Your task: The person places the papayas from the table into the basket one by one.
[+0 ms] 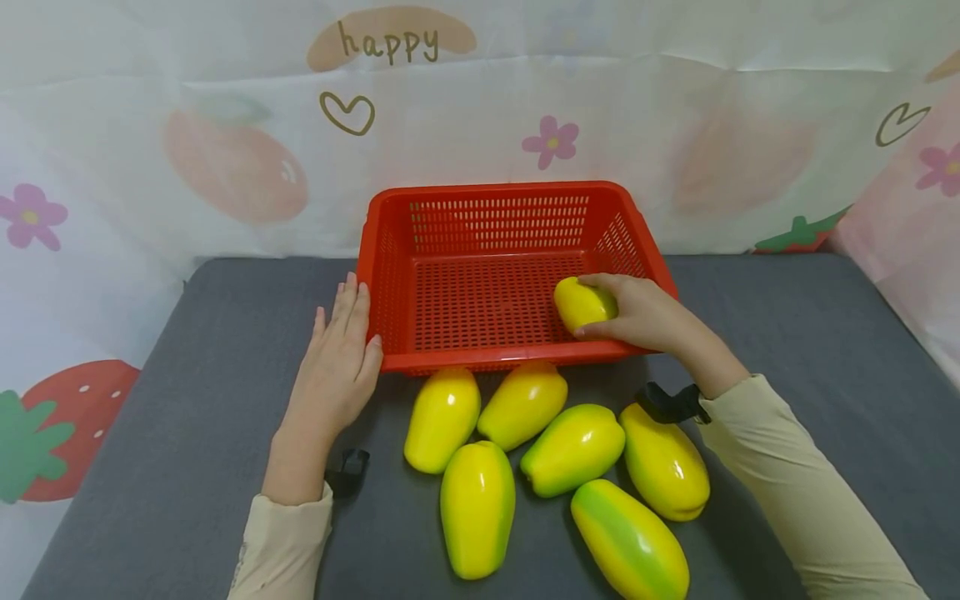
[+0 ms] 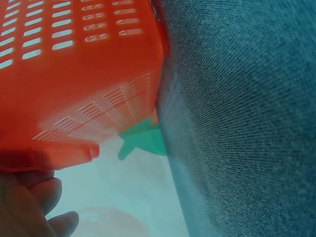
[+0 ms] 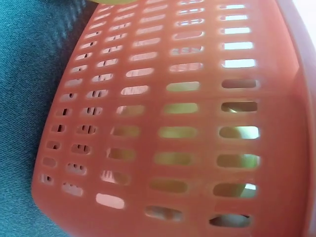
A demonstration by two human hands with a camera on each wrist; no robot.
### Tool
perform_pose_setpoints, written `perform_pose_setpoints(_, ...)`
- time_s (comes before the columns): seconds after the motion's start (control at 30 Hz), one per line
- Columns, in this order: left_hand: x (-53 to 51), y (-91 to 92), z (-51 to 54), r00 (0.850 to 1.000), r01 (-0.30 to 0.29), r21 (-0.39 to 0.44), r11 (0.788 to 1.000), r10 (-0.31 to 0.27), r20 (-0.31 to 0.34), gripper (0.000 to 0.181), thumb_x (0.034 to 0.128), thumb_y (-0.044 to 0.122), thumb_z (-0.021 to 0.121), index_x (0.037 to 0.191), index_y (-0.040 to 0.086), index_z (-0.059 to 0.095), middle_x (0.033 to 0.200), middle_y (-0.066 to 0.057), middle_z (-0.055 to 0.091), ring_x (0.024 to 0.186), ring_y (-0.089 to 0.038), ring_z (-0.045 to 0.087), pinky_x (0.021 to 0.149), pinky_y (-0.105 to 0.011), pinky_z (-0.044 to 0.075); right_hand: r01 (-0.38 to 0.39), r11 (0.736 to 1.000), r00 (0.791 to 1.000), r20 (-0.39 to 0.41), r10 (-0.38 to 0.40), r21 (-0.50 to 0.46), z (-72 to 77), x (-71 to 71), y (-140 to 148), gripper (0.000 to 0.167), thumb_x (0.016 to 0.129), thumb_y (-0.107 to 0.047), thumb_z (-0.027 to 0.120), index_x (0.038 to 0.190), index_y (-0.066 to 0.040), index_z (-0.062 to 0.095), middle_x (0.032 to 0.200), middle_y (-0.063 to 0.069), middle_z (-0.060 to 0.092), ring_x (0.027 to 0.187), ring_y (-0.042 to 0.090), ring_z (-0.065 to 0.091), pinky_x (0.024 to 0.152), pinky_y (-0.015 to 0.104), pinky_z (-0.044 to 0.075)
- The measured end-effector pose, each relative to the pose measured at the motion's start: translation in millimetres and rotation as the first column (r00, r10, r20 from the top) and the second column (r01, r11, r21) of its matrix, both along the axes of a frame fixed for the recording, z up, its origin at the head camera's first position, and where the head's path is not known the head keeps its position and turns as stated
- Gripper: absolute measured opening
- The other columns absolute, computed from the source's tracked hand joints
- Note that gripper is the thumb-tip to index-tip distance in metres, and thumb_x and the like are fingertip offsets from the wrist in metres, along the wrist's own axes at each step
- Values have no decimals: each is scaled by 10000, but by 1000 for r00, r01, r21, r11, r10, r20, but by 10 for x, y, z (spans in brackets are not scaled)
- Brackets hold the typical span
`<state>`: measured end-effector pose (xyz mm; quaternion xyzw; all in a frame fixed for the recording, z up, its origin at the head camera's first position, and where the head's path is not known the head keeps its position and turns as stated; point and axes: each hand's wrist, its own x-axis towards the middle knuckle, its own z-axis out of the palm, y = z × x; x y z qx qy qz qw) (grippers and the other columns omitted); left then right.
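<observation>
A red plastic basket [image 1: 498,357] with slotted walls sits on the grey cloth. Inside its right part, my right hand [image 1: 637,310] grips a yellow-green papaya [image 1: 581,305], thumb on the near side and fingers over the far side. My left hand [image 1: 337,358] lies against the basket's left rim with its fingers straight. In the left wrist view, fingertips [image 2: 47,192] show beside the rim of the basket [image 2: 79,89]. The right wrist view is filled by the slotted wall of the basket [image 3: 202,118]; yellow-green shows through some slots, and the right hand is mostly hidden there.
Several more papayas [image 1: 478,510] lie on the grey cloth [image 1: 187,467] in front of the basket, two close to its near wall. One papaya [image 1: 666,467] is beside the right sleeve. A printed white curtain [image 1: 465,125] hangs behind.
</observation>
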<state>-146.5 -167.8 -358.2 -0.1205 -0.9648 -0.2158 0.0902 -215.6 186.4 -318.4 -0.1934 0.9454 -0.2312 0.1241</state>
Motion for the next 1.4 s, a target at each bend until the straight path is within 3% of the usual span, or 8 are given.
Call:
perform_pose_setpoints(0.47,-1,8,2,1000,0,0,1000,0,-6,600,974,201,369,1478,-53,165,1560,-175,96,1426,-322,103,1130,-521,68,-10,998,1000,24,8,60,21,-2,-31,724,813,-314,728,1370,45,438,1302,235,523,1101,349,515,952,502,402)
perform_pose_setpoints(0.77,1,7,3,1000,-2,1,1000,2,-13,597,973,203,367,1476,-55,173,1560,-171,100,1426,-319,108,1129,-524,76,-6,1000,1000,-19,6,19,40,43,-12,687,815,-250,736,1361,54,451,1345,231,493,1218,362,463,1016,513,361)
perform_pose_setpoints(1.07,4,10,8,1000,-8,1,1000,8,-2,599,971,193,380,1475,-57,173,1559,-176,101,1426,-321,105,1130,-522,74,15,990,999,-39,-21,-140,48,130,72,604,845,-215,707,1356,11,477,1342,203,504,1221,354,468,994,527,381)
perform_pose_setpoints(1.4,-5,5,8,1000,-3,4,1000,3,10,596,975,199,364,1479,-50,165,1563,-163,86,1431,-305,89,1131,-518,72,53,929,994,-73,-85,-367,6,389,244,533,866,-177,687,1340,-18,500,1345,159,512,1225,327,492,965,495,418)
